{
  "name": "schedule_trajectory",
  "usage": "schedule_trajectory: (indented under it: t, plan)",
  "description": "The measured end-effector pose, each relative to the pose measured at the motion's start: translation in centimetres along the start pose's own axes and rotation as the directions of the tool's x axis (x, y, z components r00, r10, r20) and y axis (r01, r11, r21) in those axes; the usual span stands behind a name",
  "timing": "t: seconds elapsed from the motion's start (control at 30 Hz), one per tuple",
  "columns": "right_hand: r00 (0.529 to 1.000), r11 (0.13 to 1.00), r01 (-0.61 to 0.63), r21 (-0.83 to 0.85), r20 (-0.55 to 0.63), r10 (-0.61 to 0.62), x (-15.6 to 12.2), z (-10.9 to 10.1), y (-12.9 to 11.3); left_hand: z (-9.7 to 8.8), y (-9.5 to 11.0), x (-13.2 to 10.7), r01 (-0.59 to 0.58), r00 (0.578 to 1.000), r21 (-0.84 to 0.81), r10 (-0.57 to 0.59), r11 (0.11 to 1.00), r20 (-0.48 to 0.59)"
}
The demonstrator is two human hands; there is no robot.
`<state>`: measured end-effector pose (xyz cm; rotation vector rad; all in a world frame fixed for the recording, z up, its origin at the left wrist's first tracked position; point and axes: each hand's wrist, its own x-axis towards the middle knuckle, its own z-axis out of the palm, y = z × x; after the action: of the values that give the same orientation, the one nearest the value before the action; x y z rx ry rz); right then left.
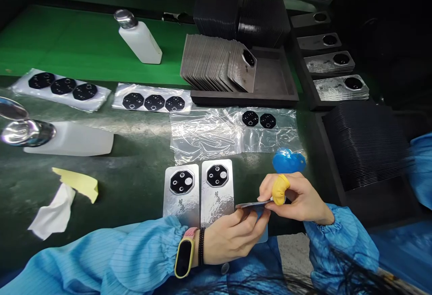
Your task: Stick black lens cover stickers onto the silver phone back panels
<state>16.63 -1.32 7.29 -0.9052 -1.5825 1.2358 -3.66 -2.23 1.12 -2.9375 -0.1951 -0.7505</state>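
My left hand [232,234] grips a thin phone back cover [251,204], which is seen nearly edge-on, so its face is hidden. At the cover's right end, my right hand [299,198] pinches it between thumb and fingers; one finger wears a yellow finger cot [280,189]. Left of the held cover, a silver phone back cover [182,202] lies beside a second silver cover [218,191], both with black octagonal camera panels facing up. Just beyond my right hand is a blue plastic piece [288,161].
A clear plastic sheet [205,135] carries two black octagonal stickers [250,118]. Behind it, a black tray [243,99] holds many upright covers [209,63]. White pump bottles [143,45] stand or lie left. More trays, covers [340,88] and black dividers [364,146] line the right.
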Motion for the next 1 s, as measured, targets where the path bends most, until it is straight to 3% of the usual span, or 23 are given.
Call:
schedule_trajectory:
  t: [0.2,0.33,0.57,0.7,0.77,0.83,0.93,0.97,1.0]
  plan:
    - [0.999,1.0,-0.03,-0.006,-0.02,0.03,0.0,0.0,0.0,-0.1,0.0,0.2,-0.003,1.0,0.038,0.002,0.999,0.024]
    - [0.988,0.991,-0.132,0.003,-0.081,0.132,0.0,0.1,0.2,-0.5,-0.4,0.7,0.008,0.998,0.049,-0.011,0.999,0.054]
    - [0.923,0.944,-0.327,0.051,-0.195,0.33,0.2,0.4,0.4,-0.6,-0.3,0.8,0.023,0.996,0.027,-0.025,0.999,0.089]
    - [0.866,0.898,-0.412,0.157,-0.239,0.439,0.3,0.4,0.8,-0.4,-0.5,1.1,0.067,0.997,-0.082,-0.07,0.994,-0.034]
    - [0.839,0.871,-0.442,0.216,-0.245,0.486,0.4,0.2,1.0,-0.7,-1.2,1.5,0.135,0.971,-0.252,-0.178,0.958,-0.158]
    - [0.826,0.856,-0.458,0.24,-0.243,0.509,0.5,0.0,1.1,-1.2,-2.3,2.0,0.223,0.91,-0.45,-0.35,0.865,-0.222]
    - [0.842,0.867,-0.444,0.226,-0.226,0.49,0.5,-0.1,1.1,-2.4,-4.4,2.8,0.386,0.789,-0.62,-0.593,0.683,-0.163]
    - [0.857,0.878,-0.423,0.225,-0.217,0.468,0.5,-0.1,1.1,-2.7,-5.0,3.0,0.446,0.761,-0.654,-0.644,0.61,-0.081]
    - [0.873,0.89,-0.394,0.229,-0.209,0.44,0.5,0.0,1.0,-3.0,-5.5,3.2,0.473,0.764,-0.689,-0.645,0.549,0.01]
